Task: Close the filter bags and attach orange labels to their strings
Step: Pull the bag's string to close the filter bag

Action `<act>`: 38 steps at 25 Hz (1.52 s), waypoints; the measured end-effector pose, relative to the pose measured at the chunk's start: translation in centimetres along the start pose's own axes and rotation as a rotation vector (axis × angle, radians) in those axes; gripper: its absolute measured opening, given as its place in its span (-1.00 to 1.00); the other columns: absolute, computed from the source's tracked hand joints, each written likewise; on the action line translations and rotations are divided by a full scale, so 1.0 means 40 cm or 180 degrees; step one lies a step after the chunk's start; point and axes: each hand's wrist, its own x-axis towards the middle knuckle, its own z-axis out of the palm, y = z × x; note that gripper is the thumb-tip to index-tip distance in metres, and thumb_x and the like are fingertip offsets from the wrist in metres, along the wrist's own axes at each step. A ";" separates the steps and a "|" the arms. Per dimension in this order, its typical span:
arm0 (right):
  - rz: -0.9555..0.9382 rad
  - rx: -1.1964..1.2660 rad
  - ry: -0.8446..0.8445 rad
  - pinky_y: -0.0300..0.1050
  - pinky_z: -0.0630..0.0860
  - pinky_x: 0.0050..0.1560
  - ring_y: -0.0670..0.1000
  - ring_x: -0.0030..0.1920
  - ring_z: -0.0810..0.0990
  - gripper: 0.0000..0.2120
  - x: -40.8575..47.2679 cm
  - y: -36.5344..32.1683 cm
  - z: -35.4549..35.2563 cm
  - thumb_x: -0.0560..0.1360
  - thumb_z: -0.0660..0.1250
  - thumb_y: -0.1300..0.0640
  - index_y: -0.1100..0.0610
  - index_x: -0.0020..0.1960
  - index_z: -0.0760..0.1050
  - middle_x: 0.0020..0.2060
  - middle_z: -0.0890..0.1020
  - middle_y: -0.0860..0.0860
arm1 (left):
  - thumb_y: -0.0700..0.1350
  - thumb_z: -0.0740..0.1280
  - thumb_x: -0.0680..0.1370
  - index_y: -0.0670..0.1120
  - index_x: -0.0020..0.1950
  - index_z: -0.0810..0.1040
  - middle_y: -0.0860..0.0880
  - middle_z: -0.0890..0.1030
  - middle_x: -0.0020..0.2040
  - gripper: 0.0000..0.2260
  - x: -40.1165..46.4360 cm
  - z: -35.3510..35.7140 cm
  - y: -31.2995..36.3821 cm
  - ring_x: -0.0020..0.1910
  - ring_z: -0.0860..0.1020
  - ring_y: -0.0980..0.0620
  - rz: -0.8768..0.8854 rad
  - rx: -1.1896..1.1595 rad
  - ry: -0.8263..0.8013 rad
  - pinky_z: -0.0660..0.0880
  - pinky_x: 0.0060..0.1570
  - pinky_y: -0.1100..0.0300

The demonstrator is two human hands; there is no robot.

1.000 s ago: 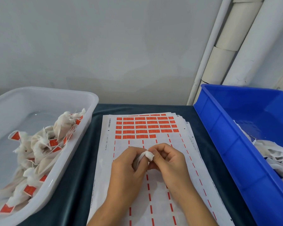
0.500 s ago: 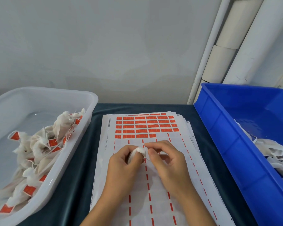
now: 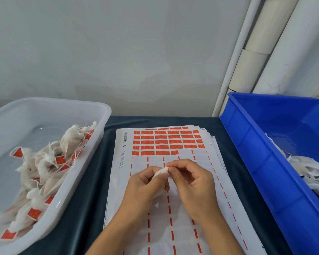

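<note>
Dark table [image 3: 92,199]: both hands [image 3: 173,186] curled, pinching white filter bag [image 3: 160,172].

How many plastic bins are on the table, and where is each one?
2. The white bin stands at the left and holds labelled filter bags. The blue bin stands at the right, partly cut off by the picture edge.

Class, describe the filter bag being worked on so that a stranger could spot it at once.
Start at the label sheet lying between the white tub and the blue crate. Above it, both hands meet: left hand, right hand. The filter bag pinched between them carries no orange label, unlike the tub's bags.
</note>
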 end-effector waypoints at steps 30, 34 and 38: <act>-0.1355 -0.1457 0.0060 -0.22 0.63 0.12 -0.17 0.07 0.66 -0.81 -0.007 0.021 -0.016 0.58 0.41 0.00 0.01 0.14 0.70 0.04 0.73 -0.13 | 0.05 0.34 0.66 -0.02 -0.11 0.75 -0.04 0.70 -0.20 -0.73 0.002 -0.001 -0.014 -0.13 0.67 -0.02 -0.0264 -0.0189 0.0176 0.59 0.04 0.06; -0.1092 -0.1515 -0.0073 -0.20 0.64 -0.01 -0.13 -0.02 0.63 -0.90 -0.009 0.024 -0.011 0.65 0.32 0.02 0.00 0.09 0.58 -0.04 0.66 -0.14 | 0.05 0.31 0.66 0.09 -0.16 0.71 0.00 0.71 -0.18 -0.74 0.003 0.004 -0.012 -0.13 0.68 0.05 -0.0099 0.0240 0.0183 0.61 -0.07 0.25; -0.0759 -0.1347 -0.0177 -0.22 0.61 -0.01 -0.12 -0.03 0.60 -0.96 -0.013 0.021 -0.003 0.67 0.27 0.08 -0.05 0.08 0.46 -0.06 0.58 -0.19 | 0.13 0.36 0.61 0.04 -0.10 0.63 0.06 0.70 -0.21 -0.79 -0.001 0.013 -0.008 -0.23 0.66 0.13 0.0001 0.0392 0.0373 0.54 -0.24 0.38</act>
